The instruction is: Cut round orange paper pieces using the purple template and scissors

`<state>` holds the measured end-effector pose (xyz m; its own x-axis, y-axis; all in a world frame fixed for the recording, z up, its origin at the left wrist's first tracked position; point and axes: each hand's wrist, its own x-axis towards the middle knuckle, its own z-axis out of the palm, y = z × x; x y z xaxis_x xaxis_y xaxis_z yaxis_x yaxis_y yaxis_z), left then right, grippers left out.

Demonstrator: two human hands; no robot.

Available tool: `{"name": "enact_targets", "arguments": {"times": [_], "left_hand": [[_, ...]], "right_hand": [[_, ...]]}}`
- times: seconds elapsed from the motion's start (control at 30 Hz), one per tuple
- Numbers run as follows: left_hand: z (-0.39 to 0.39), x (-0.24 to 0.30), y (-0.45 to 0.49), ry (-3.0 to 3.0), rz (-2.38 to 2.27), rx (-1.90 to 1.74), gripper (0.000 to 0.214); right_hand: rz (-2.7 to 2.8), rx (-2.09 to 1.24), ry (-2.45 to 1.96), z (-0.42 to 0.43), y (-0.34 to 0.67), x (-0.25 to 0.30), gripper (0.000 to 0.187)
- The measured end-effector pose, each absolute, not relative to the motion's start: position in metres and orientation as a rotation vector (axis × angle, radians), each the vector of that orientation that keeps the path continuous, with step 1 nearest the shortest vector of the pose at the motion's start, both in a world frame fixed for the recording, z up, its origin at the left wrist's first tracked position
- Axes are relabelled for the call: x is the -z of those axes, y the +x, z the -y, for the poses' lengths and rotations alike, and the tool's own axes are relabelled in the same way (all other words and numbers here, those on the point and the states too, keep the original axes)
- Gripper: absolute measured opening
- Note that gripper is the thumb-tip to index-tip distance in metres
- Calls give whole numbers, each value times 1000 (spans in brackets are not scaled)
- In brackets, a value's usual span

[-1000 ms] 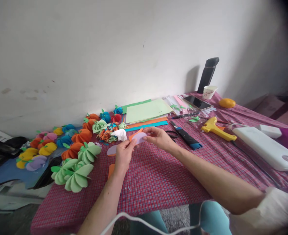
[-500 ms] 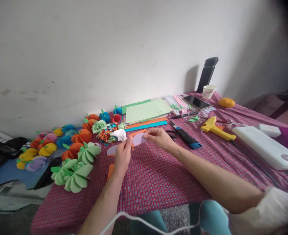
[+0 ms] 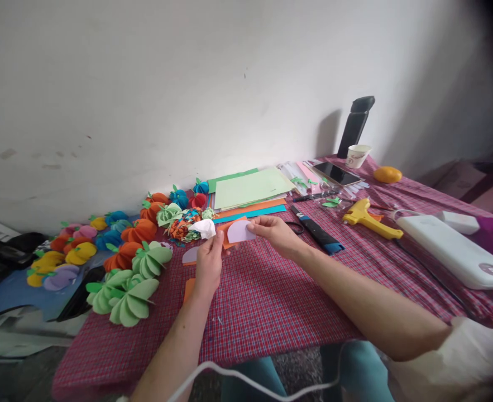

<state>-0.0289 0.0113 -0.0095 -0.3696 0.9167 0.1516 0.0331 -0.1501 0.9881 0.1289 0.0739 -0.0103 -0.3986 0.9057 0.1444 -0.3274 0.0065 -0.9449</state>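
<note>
My left hand (image 3: pixel 210 259) pinches an orange piece of paper (image 3: pixel 229 241) between thumb and fingers, a little above the checked tablecloth. From the other side, my right hand (image 3: pixel 273 231) grips the edge of a lavender half-round paper piece (image 3: pixel 240 231). The lavender piece overlaps the front of the orange one. Left of my left hand, another lavender piece (image 3: pixel 190 255) lies with orange under its edge. An orange strip (image 3: pixel 190 287) rests beside my left wrist. Crumpled white paper (image 3: pixel 205 228) sits just behind my left hand.
Colourful paper pumpkins (image 3: pixel 139 231) crowd the left side. Behind my hands lie stacked paper sheets (image 3: pixel 254 188). To the right are a box cutter (image 3: pixel 318 231), yellow glue gun (image 3: pixel 367 219), phone (image 3: pixel 337 173), paper cup (image 3: pixel 357 157), black bottle (image 3: pixel 355 127) and white power bank (image 3: pixel 455 251).
The lavender piece has shifted slightly right against the orange paper, so more orange shows between my hands. Both hands still hold on.
</note>
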Motion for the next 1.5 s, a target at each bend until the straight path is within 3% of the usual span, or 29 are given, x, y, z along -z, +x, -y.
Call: {"name": "enact_targets", "arguments": {"times": [0.3, 0.83, 1.03, 1.5], "left_hand": [[-10, 6, -27, 1042, -1271, -1519, 43], [-10, 10, -28, 1181, -1352, -1514, 26], [-9, 8, -27, 1123, -1239, -1527, 35], [-13, 15, -31, 1079, -1359, -1440, 33]], "right_hand": [[1339, -1551, -710, -72, 130, 8, 26], [1290, -1549, -692, -72, 128, 7, 23], [1289, -1519, -701, -71, 127, 8, 26], [1322, -1633, -649, -66, 125, 7, 20]]}}
